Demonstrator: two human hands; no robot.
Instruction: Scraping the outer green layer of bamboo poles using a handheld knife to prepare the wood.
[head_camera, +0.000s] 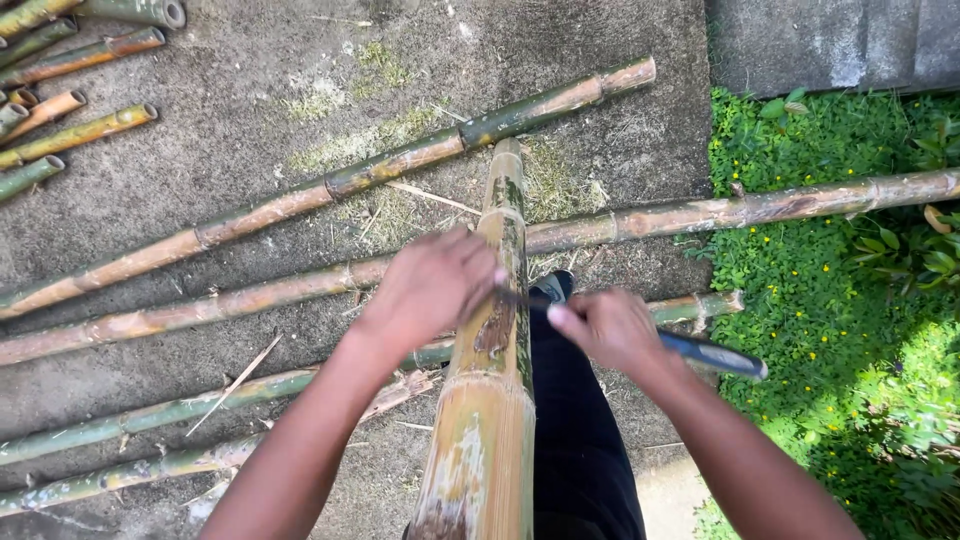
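Observation:
A thick bamboo pole (490, 400) runs from the bottom of the view up toward the middle, yellow-green with brown patches. My left hand (430, 285) rests on the pole's left side, fingers curled against it. My right hand (605, 325) grips a knife with a dark blue handle (715, 355); the blade reaches left to the pole's right side just beside my left hand. The blade is mostly hidden and blurred. My dark trouser leg (580, 440) and shoe (553, 285) show under the pole.
Several long bamboo poles (330, 185) lie across the concrete ground (240, 90). A pile of cut bamboo ends (60, 110) sits at the top left. Green plants (850, 300) grow on the right, below a concrete wall (830, 40).

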